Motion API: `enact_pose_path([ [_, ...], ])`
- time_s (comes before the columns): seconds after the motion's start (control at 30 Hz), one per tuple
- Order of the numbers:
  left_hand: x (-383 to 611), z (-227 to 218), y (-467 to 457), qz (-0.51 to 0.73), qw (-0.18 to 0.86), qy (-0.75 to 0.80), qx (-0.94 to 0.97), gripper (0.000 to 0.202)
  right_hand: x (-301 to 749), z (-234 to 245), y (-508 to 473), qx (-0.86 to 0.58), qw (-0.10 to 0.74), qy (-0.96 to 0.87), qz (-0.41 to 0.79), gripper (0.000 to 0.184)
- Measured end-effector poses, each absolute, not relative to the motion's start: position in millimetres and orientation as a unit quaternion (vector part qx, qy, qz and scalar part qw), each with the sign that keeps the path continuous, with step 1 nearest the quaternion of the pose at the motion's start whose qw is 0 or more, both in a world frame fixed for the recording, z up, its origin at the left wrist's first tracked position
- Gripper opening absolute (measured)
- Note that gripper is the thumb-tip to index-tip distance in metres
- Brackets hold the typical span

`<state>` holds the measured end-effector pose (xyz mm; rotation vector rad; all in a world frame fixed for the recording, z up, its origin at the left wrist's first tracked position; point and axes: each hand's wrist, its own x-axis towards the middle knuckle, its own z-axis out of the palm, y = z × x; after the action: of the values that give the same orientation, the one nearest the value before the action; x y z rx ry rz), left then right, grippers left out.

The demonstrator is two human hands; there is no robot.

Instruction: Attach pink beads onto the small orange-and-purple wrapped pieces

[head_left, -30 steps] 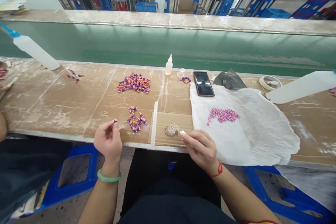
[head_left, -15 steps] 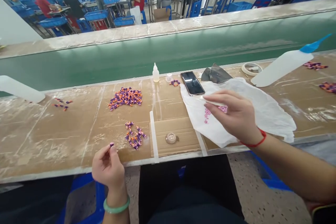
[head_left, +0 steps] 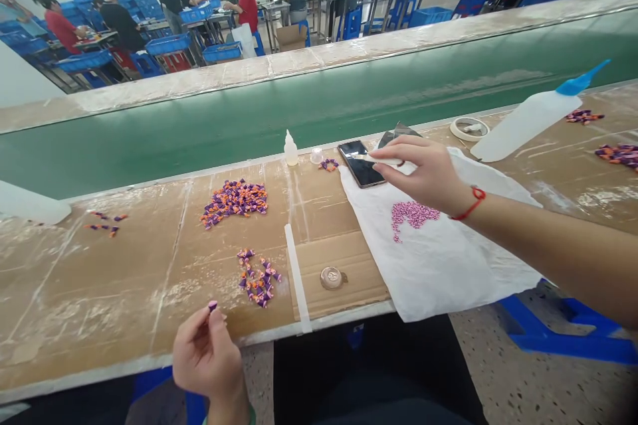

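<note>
Near the table's front edge, my left hand point(head_left: 207, 355) pinches a small purple piece point(head_left: 212, 306) between thumb and fingertip. A group of small purple-and-orange pieces point(head_left: 259, 279) lies just beyond it, and a larger heap of them point(head_left: 236, 202) sits farther back. My right hand point(head_left: 423, 169) is closed on a slim white pointed tool point(head_left: 381, 159), whose exact kind I cannot make out. The tool's tip shows over the dark phone point(head_left: 363, 172). Below that hand, tiny pink bits point(head_left: 413, 214) are spread on a white sheet point(head_left: 448, 272).
A round clear dish point(head_left: 331, 277) rests on cardboard beside a white strip point(head_left: 298, 279). Toward the back stand a small dropper bottle point(head_left: 290, 149) and a tape roll point(head_left: 469, 129). A large white bottle point(head_left: 533, 123) with a blue nozzle leans at right. People work beyond the green belt point(head_left: 249, 123).
My right hand has moved back and slightly left, uncovering the pink bits and bringing the white tool over the phone. The white sheet's front edge now hangs lower. My left hand keeps its pinch.
</note>
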<state>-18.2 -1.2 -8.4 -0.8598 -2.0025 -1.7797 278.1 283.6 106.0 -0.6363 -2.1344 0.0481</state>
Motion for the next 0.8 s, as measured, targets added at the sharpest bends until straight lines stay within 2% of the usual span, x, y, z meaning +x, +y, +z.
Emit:
enact_pose_path([
  [0.4, -14.1, -7.0, -1.9, -0.618, 0.155, -0.722, -0.27, 0.012, 242.9, 35.6, 363.6, -0.277, 0.369, -0.887, 0.018, 0.022],
  [0.8, -10.3, -2.8, -1.0, -0.631, 0.154, -0.715, -0.257, 0.007, 240.2, 18.6, 376.0, -0.281, 0.339, -0.898, 0.016, 0.024],
])
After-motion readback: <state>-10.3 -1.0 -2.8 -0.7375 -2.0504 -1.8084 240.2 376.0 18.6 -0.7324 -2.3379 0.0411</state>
